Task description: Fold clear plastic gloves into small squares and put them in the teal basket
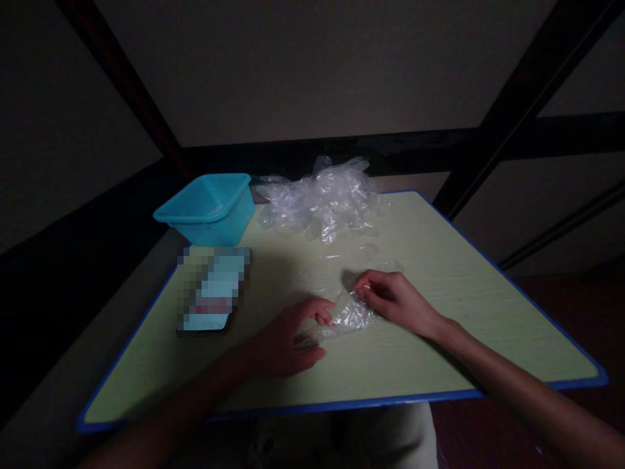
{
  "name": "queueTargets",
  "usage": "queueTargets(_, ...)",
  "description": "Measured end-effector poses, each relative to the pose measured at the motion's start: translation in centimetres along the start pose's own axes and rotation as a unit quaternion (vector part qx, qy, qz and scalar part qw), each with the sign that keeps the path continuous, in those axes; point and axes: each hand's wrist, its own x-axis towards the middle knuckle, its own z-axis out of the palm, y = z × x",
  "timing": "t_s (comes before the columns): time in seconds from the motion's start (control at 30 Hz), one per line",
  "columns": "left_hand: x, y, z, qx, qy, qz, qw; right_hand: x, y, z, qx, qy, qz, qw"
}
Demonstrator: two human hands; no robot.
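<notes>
A thin clear disposable plastic glove [354, 314] lies crumpled on the table in front of me. My right hand [390, 296] pinches its upper right part between thumb and fingertips. At the glove's left edge is my left hand [288, 339], thumb and fingers apart; its fingertips are near or touching the plastic, and I cannot tell which. Farther back sits a loose heap of similar clear plastic gloves [322, 198], tangled together.
A blue plastic basket [215, 231] stands at the table's back left corner. In front of it lies a phone [212, 296], its screen lit and blurred out. The pale table [439, 260] has a blue edge, and a wall rises behind it.
</notes>
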Motion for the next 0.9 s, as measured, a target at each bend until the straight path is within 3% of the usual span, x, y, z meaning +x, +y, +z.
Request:
queueTargets(0.2,-0.2,0.2,-0.4,0.008,-0.009,-0.064,0.998,-0.1,0.1,0.3,-0.071,0.007,-0.009,0.997)
queueTargets(0.47,-1.0,1.5,-2.8,0.059,-0.072,-0.171,0.981,-0.4,0.0,0.2,-0.149,0.010,-0.017,0.989)
queueTargets(0.9,-2.6,1.5,-3.5,0.073,-0.043,-0.193,0.977,-0.4,0.3,0.4,-0.195,0.012,-0.025,0.980)
